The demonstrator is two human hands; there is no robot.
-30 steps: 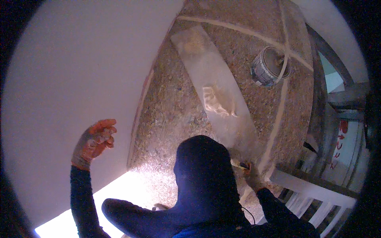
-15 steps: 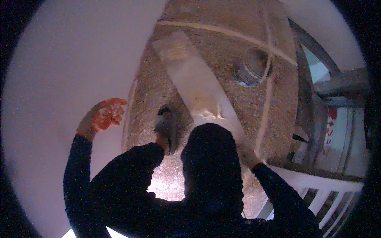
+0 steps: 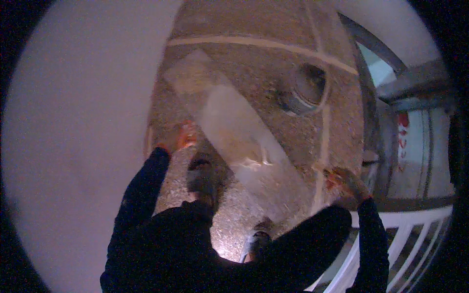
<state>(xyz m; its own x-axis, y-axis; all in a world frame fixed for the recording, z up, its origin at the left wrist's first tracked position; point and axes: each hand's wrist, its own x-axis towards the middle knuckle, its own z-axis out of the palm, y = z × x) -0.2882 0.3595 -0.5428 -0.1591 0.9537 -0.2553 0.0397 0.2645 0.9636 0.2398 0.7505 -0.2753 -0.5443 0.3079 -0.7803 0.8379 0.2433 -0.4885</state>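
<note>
My left hand [image 3: 179,139], in an orange glove, is stretched out low beside the white wall [image 3: 78,136], close to the near end of a long pale plank [image 3: 234,132] lying slantwise on the speckled floor [image 3: 273,68]. My right hand [image 3: 342,179], also gloved, hangs out to the right near the white railing [image 3: 410,219]. Both hands are blurred, so their grip is unclear. My dark sleeves and body fill the lower middle. My two shoes [image 3: 201,177] stand on the floor by the plank.
A round grey bucket [image 3: 304,88] stands on the floor at the right of the plank. Pale joint lines cross the floor. Beyond the railing at the right is a metal frame with a red mark.
My left hand has dropped from up against the wall to low beside the plank. The view has swung, my feet have come into sight, and my right arm has come out by the railing.
</note>
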